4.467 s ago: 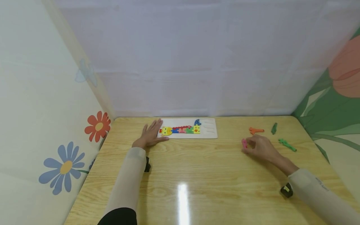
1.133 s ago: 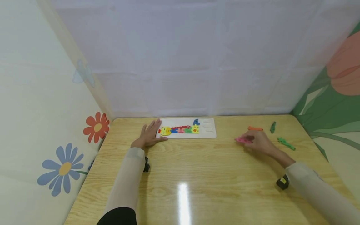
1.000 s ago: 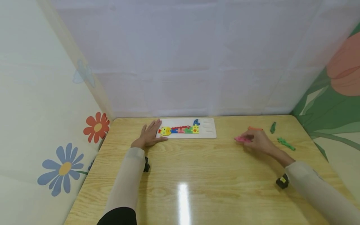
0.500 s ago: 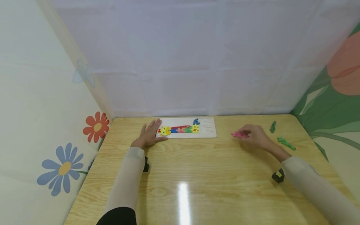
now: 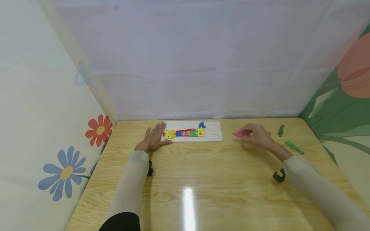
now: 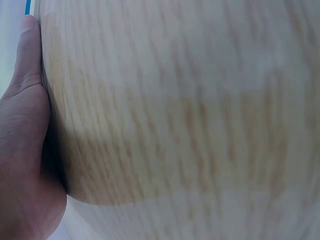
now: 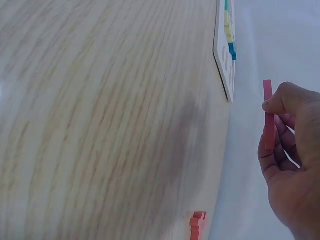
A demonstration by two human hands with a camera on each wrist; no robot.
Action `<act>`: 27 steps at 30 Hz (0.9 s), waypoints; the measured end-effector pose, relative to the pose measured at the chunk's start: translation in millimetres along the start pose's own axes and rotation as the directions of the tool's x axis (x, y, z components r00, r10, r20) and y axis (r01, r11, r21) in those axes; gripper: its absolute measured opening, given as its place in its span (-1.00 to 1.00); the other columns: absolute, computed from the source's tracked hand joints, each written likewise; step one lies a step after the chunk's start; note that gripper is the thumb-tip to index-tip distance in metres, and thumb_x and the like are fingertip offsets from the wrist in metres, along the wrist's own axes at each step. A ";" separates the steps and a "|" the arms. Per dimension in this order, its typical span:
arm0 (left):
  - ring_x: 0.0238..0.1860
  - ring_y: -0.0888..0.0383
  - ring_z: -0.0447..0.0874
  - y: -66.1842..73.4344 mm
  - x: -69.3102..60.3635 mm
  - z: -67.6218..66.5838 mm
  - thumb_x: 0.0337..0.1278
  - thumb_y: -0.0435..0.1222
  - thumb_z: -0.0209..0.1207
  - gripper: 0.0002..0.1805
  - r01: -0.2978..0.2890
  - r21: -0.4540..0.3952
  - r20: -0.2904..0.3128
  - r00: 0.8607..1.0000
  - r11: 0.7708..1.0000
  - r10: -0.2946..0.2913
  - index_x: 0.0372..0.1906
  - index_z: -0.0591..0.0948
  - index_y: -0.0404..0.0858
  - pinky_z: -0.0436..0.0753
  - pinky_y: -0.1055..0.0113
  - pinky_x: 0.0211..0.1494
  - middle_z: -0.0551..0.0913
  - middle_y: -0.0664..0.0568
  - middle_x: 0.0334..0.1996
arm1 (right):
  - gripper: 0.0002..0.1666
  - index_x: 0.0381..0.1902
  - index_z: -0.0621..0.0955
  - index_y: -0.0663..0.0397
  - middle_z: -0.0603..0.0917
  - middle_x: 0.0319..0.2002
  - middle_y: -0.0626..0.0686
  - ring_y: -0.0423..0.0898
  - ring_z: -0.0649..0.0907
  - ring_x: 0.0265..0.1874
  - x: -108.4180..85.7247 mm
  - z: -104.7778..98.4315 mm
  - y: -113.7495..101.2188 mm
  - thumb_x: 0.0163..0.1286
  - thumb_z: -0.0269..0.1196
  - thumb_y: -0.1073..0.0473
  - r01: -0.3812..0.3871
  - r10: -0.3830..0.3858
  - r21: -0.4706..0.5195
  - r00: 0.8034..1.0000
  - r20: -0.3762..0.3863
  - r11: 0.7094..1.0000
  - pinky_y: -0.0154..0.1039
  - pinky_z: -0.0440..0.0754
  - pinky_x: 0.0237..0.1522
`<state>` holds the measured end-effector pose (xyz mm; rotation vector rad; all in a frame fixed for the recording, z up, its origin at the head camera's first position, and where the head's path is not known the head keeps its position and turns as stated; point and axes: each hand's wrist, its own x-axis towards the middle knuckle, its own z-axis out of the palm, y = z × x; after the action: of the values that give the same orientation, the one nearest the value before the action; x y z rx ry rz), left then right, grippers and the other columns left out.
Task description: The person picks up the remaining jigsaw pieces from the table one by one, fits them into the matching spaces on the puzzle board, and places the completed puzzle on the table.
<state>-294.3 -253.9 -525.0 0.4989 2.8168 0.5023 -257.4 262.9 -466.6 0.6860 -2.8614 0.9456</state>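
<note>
A white puzzle board (image 5: 185,124) lies near the table's back edge, with colored pieces forming a giraffe: a yellow head (image 5: 170,134), a patterned neck and body, and a blue piece (image 5: 201,124) near the right end. Several bare grooves show at that end. My left hand (image 5: 154,138) rests at the board's left end, fingers spread and thumb along its front edge. Between thumb and fingers, my right hand (image 5: 257,136) pinches a pink puzzle piece (image 5: 239,133), held to the right of the board. The right wrist view shows this piece (image 7: 269,115) edge-on, above the table.
Two green pieces lie at the right: a dark green piece (image 5: 280,130) and a light green piece (image 5: 294,147). An orange piece (image 7: 197,226) is mostly hidden behind my right hand in the head view. A white curtain (image 5: 173,80) stands behind the table (image 5: 173,179).
My right hand, first near the loose pieces, has turned the pink piece and carried it leftward and back toward the board. The left hand stays on the board.
</note>
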 end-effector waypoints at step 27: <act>0.74 -0.10 -0.43 0.8 -0.7 -1.2 0.36 0.40 0.09 0.19 -0.004 0.003 0.007 1.000 1.000 0.004 0.76 -0.18 -0.10 -0.52 -0.30 0.62 -0.33 -0.04 0.75 | -0.66 -0.09 0.78 0.38 0.80 -0.21 0.24 0.11 0.75 -0.25 44.0 21.2 -14.3 0.13 0.49 0.52 0.146 -0.142 0.079 0.989 -0.045 0.986 0.03 0.77 -0.09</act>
<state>-293.8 -253.8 -523.5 0.5056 2.8106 0.4956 -289.1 223.1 -467.8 0.8584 -2.7086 1.0477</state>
